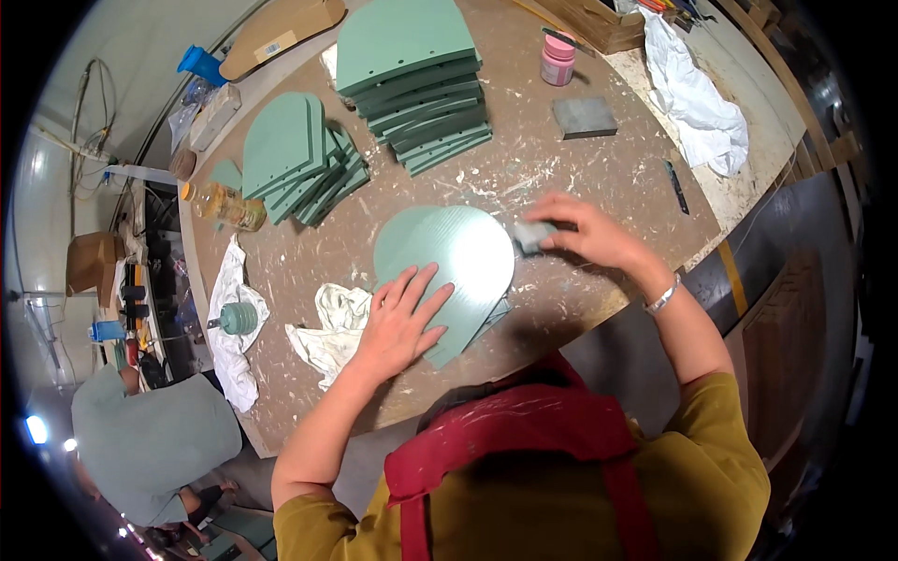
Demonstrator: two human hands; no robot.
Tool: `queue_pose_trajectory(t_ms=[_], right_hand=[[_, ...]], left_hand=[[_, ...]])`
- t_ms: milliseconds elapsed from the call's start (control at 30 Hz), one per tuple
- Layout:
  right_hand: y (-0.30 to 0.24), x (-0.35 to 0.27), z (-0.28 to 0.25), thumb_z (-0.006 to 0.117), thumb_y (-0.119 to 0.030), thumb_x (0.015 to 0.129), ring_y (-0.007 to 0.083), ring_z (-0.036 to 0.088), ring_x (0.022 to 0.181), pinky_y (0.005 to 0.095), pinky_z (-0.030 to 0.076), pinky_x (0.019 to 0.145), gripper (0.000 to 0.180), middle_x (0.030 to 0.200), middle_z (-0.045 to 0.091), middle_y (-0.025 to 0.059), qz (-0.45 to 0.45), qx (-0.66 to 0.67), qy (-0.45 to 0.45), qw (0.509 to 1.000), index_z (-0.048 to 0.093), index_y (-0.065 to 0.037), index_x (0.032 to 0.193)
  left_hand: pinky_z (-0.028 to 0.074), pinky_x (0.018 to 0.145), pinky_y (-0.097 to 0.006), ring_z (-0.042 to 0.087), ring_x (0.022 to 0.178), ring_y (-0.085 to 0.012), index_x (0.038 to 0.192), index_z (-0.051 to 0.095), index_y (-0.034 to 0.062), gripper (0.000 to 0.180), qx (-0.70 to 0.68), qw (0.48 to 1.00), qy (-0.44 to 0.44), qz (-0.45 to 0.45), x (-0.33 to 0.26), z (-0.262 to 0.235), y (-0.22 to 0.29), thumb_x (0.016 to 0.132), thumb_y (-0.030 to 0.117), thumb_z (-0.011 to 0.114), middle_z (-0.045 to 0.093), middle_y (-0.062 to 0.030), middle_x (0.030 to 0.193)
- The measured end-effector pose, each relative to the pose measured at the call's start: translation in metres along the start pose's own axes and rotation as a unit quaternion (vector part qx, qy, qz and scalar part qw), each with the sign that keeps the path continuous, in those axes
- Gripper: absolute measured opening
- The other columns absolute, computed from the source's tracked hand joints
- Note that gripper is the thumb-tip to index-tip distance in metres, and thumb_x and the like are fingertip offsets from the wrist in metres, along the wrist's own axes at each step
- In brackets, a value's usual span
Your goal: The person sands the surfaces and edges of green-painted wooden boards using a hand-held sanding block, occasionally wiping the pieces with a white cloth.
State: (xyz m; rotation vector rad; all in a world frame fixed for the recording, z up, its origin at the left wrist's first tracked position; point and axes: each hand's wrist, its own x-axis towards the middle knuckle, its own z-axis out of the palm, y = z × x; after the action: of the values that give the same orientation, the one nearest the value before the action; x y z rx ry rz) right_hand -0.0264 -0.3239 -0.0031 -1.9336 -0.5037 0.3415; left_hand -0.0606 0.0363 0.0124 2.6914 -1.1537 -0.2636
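Observation:
A glossy green rounded panel lies on the worktable, overlapping another green panel beneath it. My left hand rests flat on the panels with its fingers spread. Just off the top panel's right edge, my right hand grips a small grey sanding block. Motion blurs that block and the fingertips around it. Beside my left hand lies a crumpled white cloth.
Two piles of green panels, a tall stack and a fanned stack, stand at the back. A pink jar, grey block, black knife and yellow-capped bottle surround the work. Another person is at lower left.

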Motion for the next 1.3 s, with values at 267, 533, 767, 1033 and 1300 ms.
queue_pose_trajectory(t_ms=[267,533,767,1033,1300], right_hand=[[0.007,0.023,0.018,0.070,-0.006,0.086,0.0267,0.059,0.113,0.0345,0.047,0.099,0.037,0.120,0.061,0.0111,-0.066,0.016,0.082,0.994,0.066,-0.001,0.123],[-0.032,-0.058,0.077,0.069,-0.005,0.086,0.0301,0.061,0.109,0.0362,0.049,0.096,0.038,0.117,0.060,0.0131,-0.014,0.028,0.135,0.990,0.066,-0.002,0.123],[-0.024,-0.008,0.060,0.068,-0.007,0.089,0.0320,0.061,0.110,0.0363,0.048,0.096,0.034,0.117,0.060,0.0162,-0.024,-0.064,0.277,0.958,0.064,0.001,0.121],[-0.058,-0.065,0.168,0.067,-0.002,0.088,0.0303,0.063,0.105,0.0370,0.052,0.091,0.034,0.117,0.060,0.0160,-0.013,-0.055,0.266,0.962,0.065,-0.002,0.122],[-0.065,-0.036,0.136,0.068,-0.006,0.088,0.0338,0.062,0.105,0.0378,0.050,0.090,0.034,0.115,0.059,0.0165,0.024,-0.064,0.377,0.924,0.063,0.000,0.121]], left_hand=[[0.029,0.113,-0.050,0.034,0.143,-0.0344,0.146,0.050,0.0198,0.061,0.006,1.000,-0.010,0.005,0.002,-0.002,0.000,0.088,0.033,0.066,0.036,-0.0101,0.158],[0.027,0.113,-0.051,0.034,0.142,-0.0365,0.146,0.049,0.0174,0.060,-0.004,1.000,0.018,-0.010,-0.002,0.008,0.006,0.090,0.031,0.063,0.035,-0.0125,0.159],[0.027,0.113,-0.050,0.034,0.142,-0.0362,0.147,0.048,0.0181,0.059,-0.009,0.999,0.048,-0.018,0.002,0.013,0.011,0.091,0.030,0.063,0.034,-0.0117,0.159],[0.026,0.113,-0.049,0.034,0.142,-0.0358,0.147,0.048,0.0180,0.059,-0.016,0.996,0.088,-0.013,-0.003,0.022,0.010,0.092,0.030,0.063,0.034,-0.0116,0.159],[0.041,0.099,-0.048,0.047,0.130,-0.0311,0.143,0.052,0.0195,0.055,0.050,0.988,0.091,0.113,0.021,-0.005,-0.018,0.092,0.038,0.063,0.046,-0.0098,0.149]])
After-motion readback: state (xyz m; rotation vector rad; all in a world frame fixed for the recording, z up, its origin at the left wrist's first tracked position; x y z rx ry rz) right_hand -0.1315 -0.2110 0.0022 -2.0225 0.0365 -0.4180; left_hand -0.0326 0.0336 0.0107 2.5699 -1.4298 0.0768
